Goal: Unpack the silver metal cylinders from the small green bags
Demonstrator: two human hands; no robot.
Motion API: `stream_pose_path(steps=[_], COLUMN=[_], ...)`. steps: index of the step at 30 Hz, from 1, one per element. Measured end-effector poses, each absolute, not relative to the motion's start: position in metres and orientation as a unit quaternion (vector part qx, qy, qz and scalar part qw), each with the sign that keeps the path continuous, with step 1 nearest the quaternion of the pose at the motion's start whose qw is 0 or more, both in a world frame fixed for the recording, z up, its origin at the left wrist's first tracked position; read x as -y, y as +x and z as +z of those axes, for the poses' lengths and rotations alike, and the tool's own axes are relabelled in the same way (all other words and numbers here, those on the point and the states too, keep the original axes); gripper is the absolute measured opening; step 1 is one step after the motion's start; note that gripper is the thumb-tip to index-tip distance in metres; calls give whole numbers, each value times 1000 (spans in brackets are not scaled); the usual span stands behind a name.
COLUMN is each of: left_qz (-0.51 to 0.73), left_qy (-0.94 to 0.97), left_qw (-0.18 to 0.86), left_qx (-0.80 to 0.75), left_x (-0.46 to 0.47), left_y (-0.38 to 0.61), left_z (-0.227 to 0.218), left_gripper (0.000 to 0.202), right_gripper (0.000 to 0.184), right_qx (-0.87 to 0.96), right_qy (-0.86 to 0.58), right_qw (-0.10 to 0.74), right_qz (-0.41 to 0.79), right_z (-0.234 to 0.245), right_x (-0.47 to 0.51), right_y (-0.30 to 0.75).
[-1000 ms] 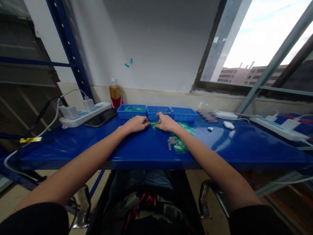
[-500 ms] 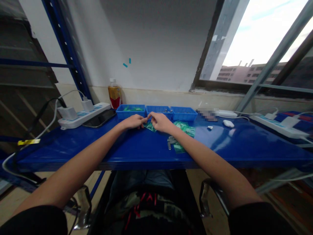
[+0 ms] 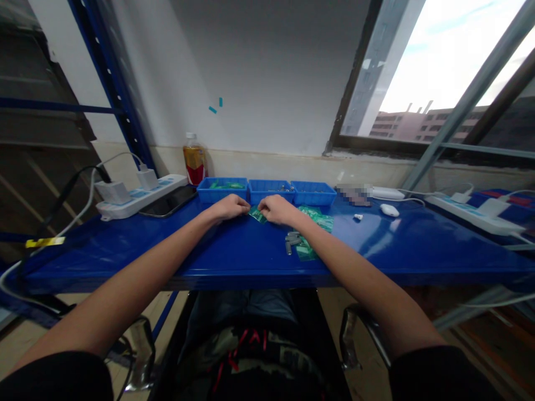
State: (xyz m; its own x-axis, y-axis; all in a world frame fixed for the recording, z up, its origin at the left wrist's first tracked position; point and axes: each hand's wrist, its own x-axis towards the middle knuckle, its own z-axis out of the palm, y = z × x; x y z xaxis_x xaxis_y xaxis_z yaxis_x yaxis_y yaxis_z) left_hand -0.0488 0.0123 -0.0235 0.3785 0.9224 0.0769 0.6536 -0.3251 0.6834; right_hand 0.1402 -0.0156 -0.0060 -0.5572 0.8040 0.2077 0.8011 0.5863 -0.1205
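Note:
My left hand (image 3: 228, 208) and my right hand (image 3: 277, 210) rest on the blue table (image 3: 234, 250), fingers curled, each pinching one end of a small green plastic bag (image 3: 256, 215) that lies between them. Just behind them stand three blue trays (image 3: 267, 191) in a row; the left one holds green bags, the others small metal parts. Under my right forearm lie more green bags (image 3: 316, 219) and several small grey metal pieces (image 3: 292, 240).
A bottle with a red label (image 3: 194, 162) stands by the wall. At the left lie a white power strip (image 3: 137, 196) with plugs and a black phone (image 3: 169, 203). Small white items (image 3: 390, 210) and another power strip (image 3: 476, 214) lie at the right. A window is at the upper right.
My hands lifted slightly and drew together over the green bag, then settled back on the table, still holding it. The view shifted a little.

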Motion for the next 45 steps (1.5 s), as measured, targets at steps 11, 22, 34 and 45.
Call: stream_pose_path(steps=[11,22,34,45], left_qz=[259,264,384,413], left_qy=[765,750,673,633], left_qw=[345,371,403,456], left_qx=[-478,-481,-487,-470], left_x=[-9,-6,-5,3], left_y=[-47,-44,-33,-27], left_z=[-21,-18,-23,-24], left_gripper=[27,28,18,26], right_gripper=[24,34,25,25], right_qx=[882,872,862,855], right_qy=[-452,-456,-469,-484], right_qw=[131,173,192,183], right_qz=[-16,52,27,26], right_z=[-8,-12,-9,-5], right_x=[13,3,6,9], right_y=[140,145,145,145])
